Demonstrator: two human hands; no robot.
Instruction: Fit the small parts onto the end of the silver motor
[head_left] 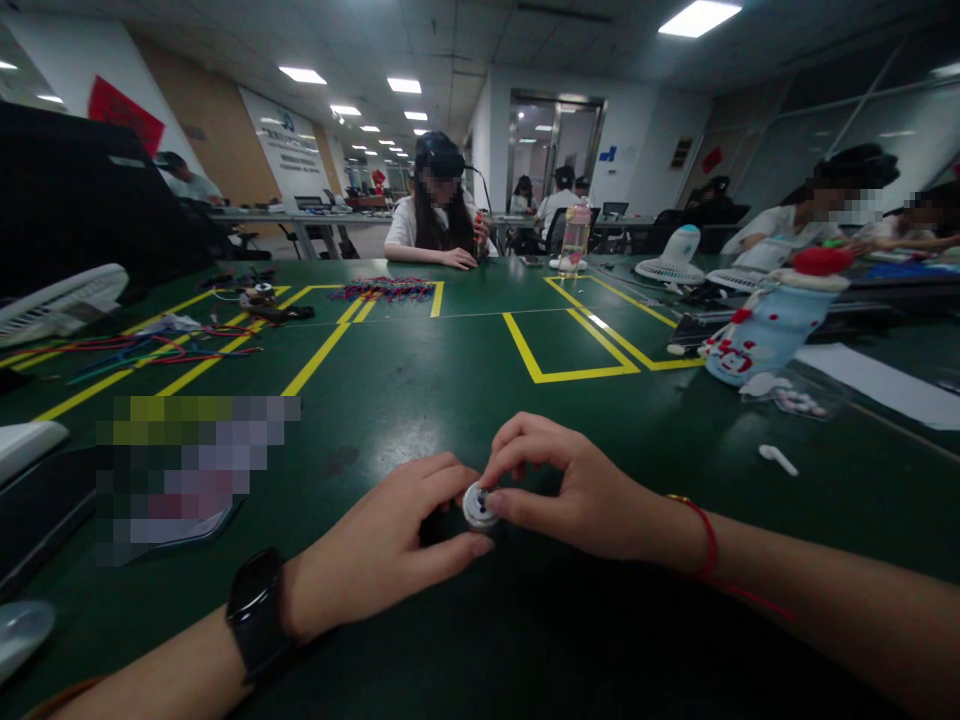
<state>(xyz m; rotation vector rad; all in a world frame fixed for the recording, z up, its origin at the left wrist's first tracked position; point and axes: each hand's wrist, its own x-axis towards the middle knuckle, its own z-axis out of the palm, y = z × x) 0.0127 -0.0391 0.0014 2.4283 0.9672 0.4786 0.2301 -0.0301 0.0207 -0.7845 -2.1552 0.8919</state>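
Observation:
A small round silver-white part with dark openings in its top face stands upright close to the green tabletop. My left hand is closed around its side, thumb in front and fingers behind. From the right, my right hand reaches over with thumb and index finger pinched together at the part's top. Whatever lies between those two fingertips is too small and covered to name.
Yellow tape lines mark the green table. Several coloured wires lie left, a wire bundle farther back. At right are a blue bottle, a white earbud and a paper sheet. A person sits opposite.

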